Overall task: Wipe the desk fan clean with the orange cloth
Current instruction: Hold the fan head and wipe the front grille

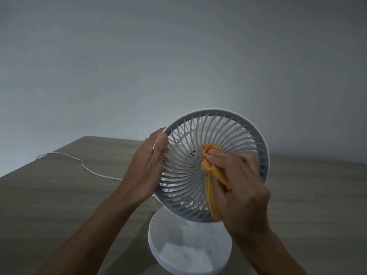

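A white desk fan with a round grey front grille stands on a round white base on the wooden desk, its face tilted up toward me. My left hand grips the grille's left rim, thumb over the front edge. My right hand holds a bunched orange cloth pressed against the centre hub of the grille. A strip of the cloth hangs down over the lower spokes. The hand hides the grille's lower right part.
The brown wood-grain desk stretches left and right of the fan. A white power cord snakes across its far left part toward the fan. A plain grey wall rises behind the desk's far edge.
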